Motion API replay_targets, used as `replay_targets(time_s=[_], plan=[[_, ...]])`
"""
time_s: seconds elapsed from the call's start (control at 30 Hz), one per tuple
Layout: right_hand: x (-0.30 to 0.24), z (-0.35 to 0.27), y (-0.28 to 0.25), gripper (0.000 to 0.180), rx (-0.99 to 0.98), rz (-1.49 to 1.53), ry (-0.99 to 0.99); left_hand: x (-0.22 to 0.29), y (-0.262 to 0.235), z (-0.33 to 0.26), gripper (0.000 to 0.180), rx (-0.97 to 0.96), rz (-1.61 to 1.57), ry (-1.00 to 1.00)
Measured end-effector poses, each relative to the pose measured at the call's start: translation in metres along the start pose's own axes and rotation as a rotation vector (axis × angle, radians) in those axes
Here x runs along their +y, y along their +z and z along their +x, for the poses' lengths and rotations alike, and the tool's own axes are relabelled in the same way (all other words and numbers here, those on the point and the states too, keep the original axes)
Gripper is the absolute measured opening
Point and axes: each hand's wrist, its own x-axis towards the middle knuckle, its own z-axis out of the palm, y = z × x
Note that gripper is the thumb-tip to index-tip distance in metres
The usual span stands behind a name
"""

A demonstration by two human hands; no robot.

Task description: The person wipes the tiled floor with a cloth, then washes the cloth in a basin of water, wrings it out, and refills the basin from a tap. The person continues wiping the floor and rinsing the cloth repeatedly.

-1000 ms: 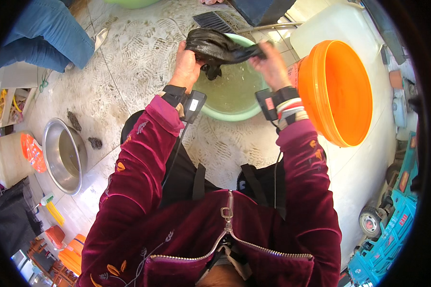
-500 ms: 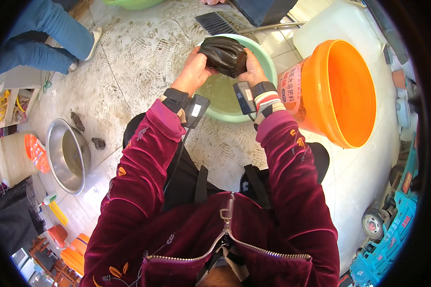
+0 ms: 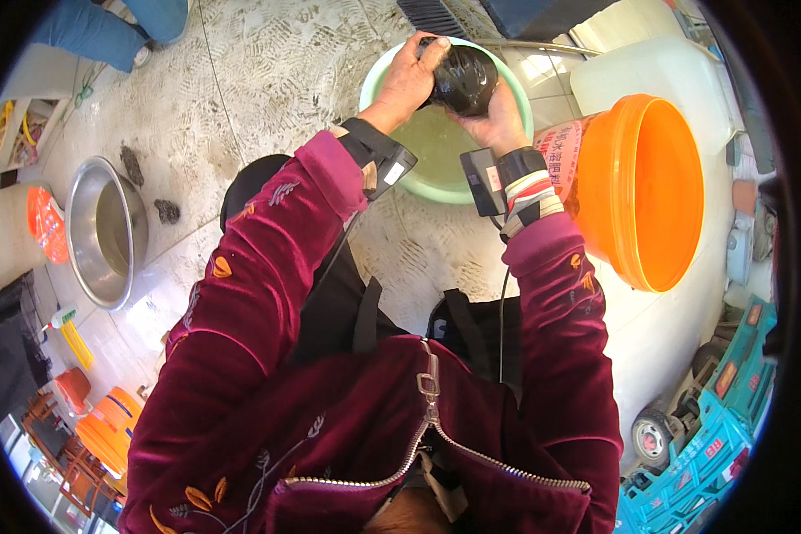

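Observation:
A black, wet, glossy object [image 3: 465, 82], rounded with soft folds, is held over a pale green basin [image 3: 455, 195]; its exact kind is unclear. My left hand [image 3: 408, 82] grips its upper left, thumb across the top. From below and the right, my right hand [image 3: 500, 125] cups it, the fingers partly hidden underneath. Cloudy water [image 3: 433, 147] lies in the basin below. Both wrists carry black straps with small boxes.
An orange bucket [image 3: 627, 196] lies tipped right of the basin, with a translucent plastic container [image 3: 659, 84] behind. A broom head [image 3: 432, 16] rests at the far side. Left are a metal basin [image 3: 78, 236] and dark clumps [image 3: 166, 211]. Another person's jeans-clad legs [image 3: 89, 34] show far left.
The black object has been turned and shifted a little up and right. My left hand has moved onto its top, my right hand lower beneath it. The view has also shifted.

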Motion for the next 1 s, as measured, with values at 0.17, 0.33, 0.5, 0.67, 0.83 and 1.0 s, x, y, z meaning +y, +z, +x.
replay_targets(time_s=[0.17,0.33,0.5,0.67,0.83,1.0], plan=[[0.001,0.003,-0.005,0.029,-0.011,-0.291,-0.264,-0.006,0.001,-0.006,0.034,0.004,-0.196,-0.229],[-0.007,0.005,-0.007,0.035,0.024,-0.817,-0.664,-0.004,0.001,-0.011,0.036,-0.024,-0.081,-0.477],[-0.02,-0.002,0.008,0.045,-0.091,-1.077,-0.791,-0.005,-0.002,-0.011,0.028,-0.16,-0.239,-0.633],[-0.028,-0.011,0.018,0.045,-0.151,-1.315,-0.865,-0.008,-0.004,-0.008,0.028,-0.226,-0.338,-0.773],[-0.031,-0.018,0.023,0.045,-0.205,-1.439,-0.881,-0.008,-0.007,-0.009,0.031,-0.388,-0.34,-0.806],[-0.033,-0.025,0.027,0.043,-0.267,-1.582,-0.932,-0.007,-0.004,-0.014,0.031,-0.39,-0.275,-0.811]])
